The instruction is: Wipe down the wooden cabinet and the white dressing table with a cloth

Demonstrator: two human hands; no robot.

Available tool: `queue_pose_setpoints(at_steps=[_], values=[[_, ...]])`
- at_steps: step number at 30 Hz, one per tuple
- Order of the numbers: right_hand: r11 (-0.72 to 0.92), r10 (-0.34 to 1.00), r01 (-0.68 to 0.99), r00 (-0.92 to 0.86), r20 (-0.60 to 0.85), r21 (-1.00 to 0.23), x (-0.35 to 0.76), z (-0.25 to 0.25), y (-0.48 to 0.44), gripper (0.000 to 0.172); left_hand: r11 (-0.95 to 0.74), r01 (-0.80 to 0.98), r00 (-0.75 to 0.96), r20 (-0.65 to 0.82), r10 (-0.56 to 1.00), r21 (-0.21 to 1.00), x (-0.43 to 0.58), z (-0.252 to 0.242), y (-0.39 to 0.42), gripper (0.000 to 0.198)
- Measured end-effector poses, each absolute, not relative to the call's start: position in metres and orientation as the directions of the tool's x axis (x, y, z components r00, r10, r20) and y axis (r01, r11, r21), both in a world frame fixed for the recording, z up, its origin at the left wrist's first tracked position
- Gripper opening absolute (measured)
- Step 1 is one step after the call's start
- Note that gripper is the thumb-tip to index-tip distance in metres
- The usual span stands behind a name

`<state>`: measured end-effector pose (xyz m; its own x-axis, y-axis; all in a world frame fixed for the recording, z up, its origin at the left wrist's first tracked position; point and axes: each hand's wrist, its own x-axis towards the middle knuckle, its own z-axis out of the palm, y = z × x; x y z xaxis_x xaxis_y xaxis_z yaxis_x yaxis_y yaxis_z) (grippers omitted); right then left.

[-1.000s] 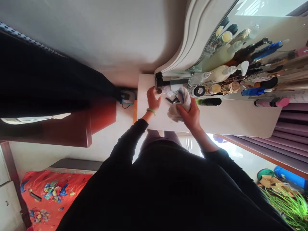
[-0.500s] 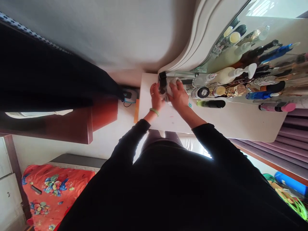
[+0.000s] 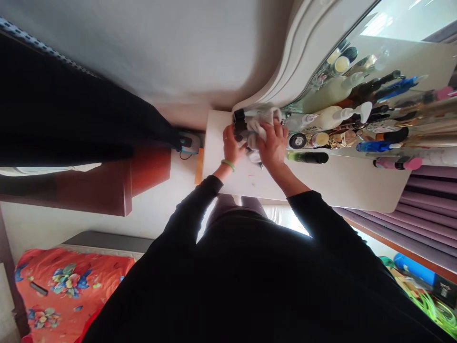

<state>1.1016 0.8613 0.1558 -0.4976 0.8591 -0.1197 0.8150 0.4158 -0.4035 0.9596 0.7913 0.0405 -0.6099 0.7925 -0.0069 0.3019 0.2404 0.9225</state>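
Note:
On the white dressing table (image 3: 246, 183), my right hand (image 3: 273, 145) grips a crumpled white cloth (image 3: 266, 119), which bunches up past the fingertips toward the mirror's foot. My left hand (image 3: 232, 146), with a pale green bangle at the wrist, curls around the near side of a small dark-capped bottle (image 3: 240, 126). Another black cap (image 3: 238, 115) shows just behind it. The cloth lies against these containers and partly covers them. Below the cloth, between my hands, something pale and shiny is only partly visible.
Several bottles crowd the table to the right, among them a cream pump bottle (image 3: 326, 118), a black round-lidded jar (image 3: 297, 140) and a green bottle with a black cap (image 3: 307, 157). A curved mirror frame (image 3: 282, 71) rises behind. A red-brown cabinet (image 3: 107, 186) stands left.
My right hand has moved slightly right, and more of the white cloth shows above its fingers. My left hand stays by the dark-capped bottles. The camera view has shifted a little.

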Motion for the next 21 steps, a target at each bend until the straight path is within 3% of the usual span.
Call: queue_pose_setpoints(at_steps=[4, 8, 16, 21], values=[[0.408, 0.826, 0.850, -0.499, -0.262, -0.334, 1.086, 0.148, 0.873, 0.071, 0.227, 0.294, -0.614, 0.001, 0.790, 0.928, 0.962, 0.043, 0.794, 0.084], [0.430, 0.800, 0.824, -0.537, -0.268, -0.368, 1.080, 0.140, 0.883, 0.078, 0.229, 0.296, -0.611, 0.000, 0.792, 0.927, 0.963, 0.046, 0.794, 0.083], [0.406, 0.795, 0.849, -0.511, -0.328, -0.338, 1.112, 0.143, 0.838, 0.075, 0.263, 0.271, -0.623, -0.039, 0.781, 0.926, 0.957, 0.043, 0.797, 0.090], [0.391, 0.810, 0.843, -0.506, -0.297, -0.369, 1.101, 0.136, 0.859, 0.074, 0.249, 0.273, -0.616, -0.030, 0.787, 0.929, 0.956, 0.042, 0.799, 0.088]])
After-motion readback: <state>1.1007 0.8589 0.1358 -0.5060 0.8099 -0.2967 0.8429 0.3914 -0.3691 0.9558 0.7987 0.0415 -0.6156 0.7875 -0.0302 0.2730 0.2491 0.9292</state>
